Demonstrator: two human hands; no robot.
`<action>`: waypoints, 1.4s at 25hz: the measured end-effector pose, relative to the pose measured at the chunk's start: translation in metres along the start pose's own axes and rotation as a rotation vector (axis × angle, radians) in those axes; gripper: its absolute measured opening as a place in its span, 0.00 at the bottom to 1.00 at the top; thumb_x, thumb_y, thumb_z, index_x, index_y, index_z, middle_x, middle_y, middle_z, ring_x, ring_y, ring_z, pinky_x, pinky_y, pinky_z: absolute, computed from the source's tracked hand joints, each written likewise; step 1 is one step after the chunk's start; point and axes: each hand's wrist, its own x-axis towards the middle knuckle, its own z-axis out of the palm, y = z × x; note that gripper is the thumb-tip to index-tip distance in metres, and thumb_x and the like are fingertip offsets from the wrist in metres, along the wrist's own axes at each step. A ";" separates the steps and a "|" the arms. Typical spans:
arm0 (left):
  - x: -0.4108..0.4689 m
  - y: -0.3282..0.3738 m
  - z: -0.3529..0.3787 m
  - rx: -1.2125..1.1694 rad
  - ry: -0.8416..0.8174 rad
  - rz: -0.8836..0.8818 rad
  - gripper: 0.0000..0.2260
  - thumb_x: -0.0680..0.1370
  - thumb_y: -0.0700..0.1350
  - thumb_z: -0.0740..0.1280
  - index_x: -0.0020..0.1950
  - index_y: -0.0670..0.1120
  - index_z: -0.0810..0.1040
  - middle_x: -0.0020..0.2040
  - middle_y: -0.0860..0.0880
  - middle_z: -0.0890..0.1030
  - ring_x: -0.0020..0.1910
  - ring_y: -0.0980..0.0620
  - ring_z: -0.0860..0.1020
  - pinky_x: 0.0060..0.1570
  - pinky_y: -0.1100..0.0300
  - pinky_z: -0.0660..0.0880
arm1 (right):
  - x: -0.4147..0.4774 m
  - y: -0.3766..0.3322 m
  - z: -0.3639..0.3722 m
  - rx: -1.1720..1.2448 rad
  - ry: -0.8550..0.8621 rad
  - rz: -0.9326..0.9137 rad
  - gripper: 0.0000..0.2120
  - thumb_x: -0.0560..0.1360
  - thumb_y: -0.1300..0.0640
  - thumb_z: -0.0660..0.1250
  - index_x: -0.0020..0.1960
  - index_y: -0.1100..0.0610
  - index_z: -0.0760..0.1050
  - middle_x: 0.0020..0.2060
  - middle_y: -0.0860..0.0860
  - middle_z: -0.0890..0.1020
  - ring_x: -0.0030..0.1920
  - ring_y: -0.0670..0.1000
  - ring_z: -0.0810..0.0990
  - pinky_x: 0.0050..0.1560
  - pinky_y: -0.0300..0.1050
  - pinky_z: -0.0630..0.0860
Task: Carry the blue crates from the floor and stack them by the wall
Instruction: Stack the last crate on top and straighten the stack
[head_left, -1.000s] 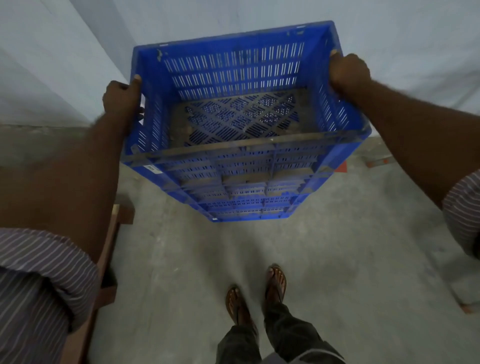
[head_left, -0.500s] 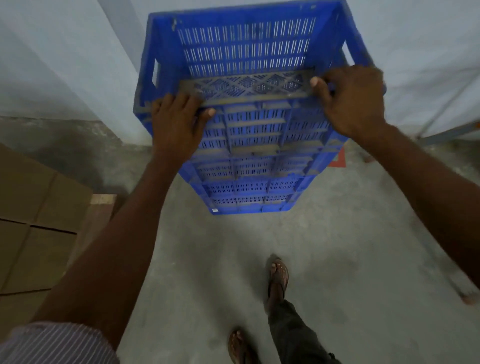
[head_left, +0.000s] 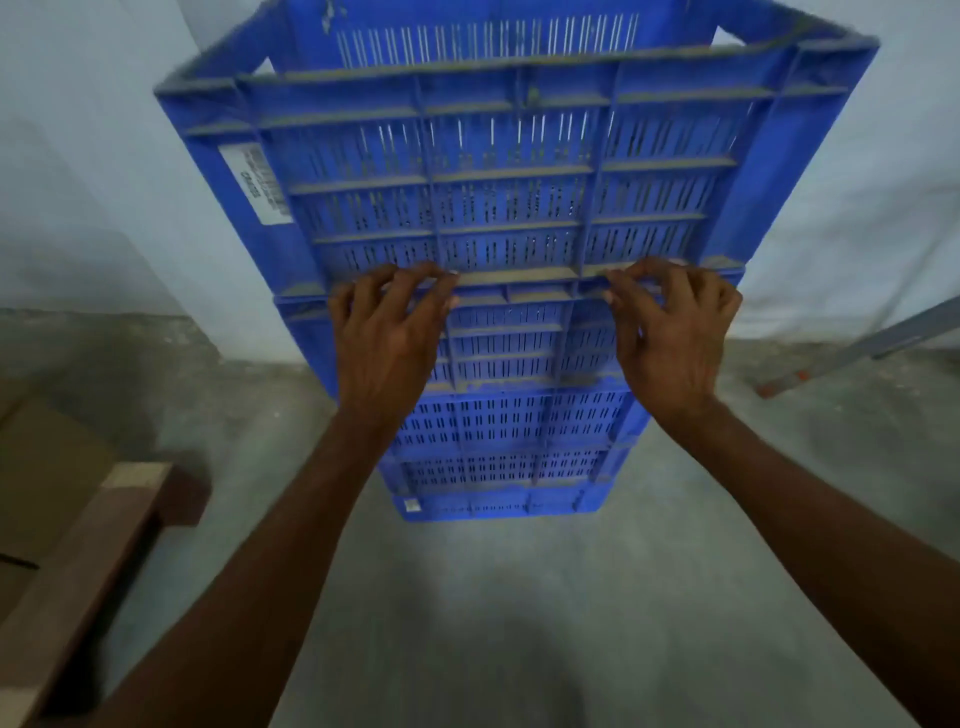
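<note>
A stack of blue slatted crates stands on the floor against the white wall. The top blue crate (head_left: 509, 156) fills the upper middle of the view, with a white label on its left corner. Two lower blue crates (head_left: 509, 421) show beneath it. My left hand (head_left: 387, 338) and my right hand (head_left: 675, 332) reach forward side by side. Their curled fingertips hook on the bottom ledge of the top crate's near wall, right at the seam with the crate below.
Brown cardboard boxes (head_left: 47, 467) sit on a wooden pallet (head_left: 93, 545) at the left edge. A grey metal bar (head_left: 883, 338) slants down to the floor at the right. The white wall (head_left: 104, 182) lies behind the stack, and bare concrete floor (head_left: 519, 597) in front.
The crate I carried by its sides has come to rest on the stack. Both hands moved from its sides to its near rim, then down to its bottom ledge. The view has dropped closer.
</note>
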 end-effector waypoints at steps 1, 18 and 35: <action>-0.007 0.000 0.011 0.023 0.023 0.007 0.09 0.83 0.50 0.67 0.60 0.53 0.83 0.60 0.54 0.82 0.58 0.44 0.77 0.54 0.48 0.68 | -0.005 0.006 0.011 -0.007 0.038 -0.014 0.09 0.82 0.51 0.65 0.59 0.48 0.82 0.55 0.48 0.82 0.53 0.56 0.75 0.52 0.53 0.66; -0.011 0.007 0.054 0.086 0.437 0.096 0.08 0.81 0.48 0.70 0.49 0.45 0.85 0.52 0.49 0.83 0.47 0.45 0.75 0.40 0.53 0.69 | -0.001 0.023 0.061 -0.050 0.544 -0.217 0.07 0.80 0.57 0.68 0.47 0.57 0.83 0.45 0.51 0.84 0.44 0.56 0.76 0.40 0.49 0.72; -0.149 0.055 0.165 0.076 0.297 0.112 0.05 0.79 0.47 0.73 0.49 0.46 0.86 0.41 0.50 0.82 0.39 0.47 0.75 0.35 0.54 0.68 | -0.154 0.043 0.143 -0.036 0.328 -0.227 0.06 0.80 0.57 0.69 0.48 0.57 0.84 0.40 0.51 0.84 0.40 0.56 0.75 0.38 0.49 0.67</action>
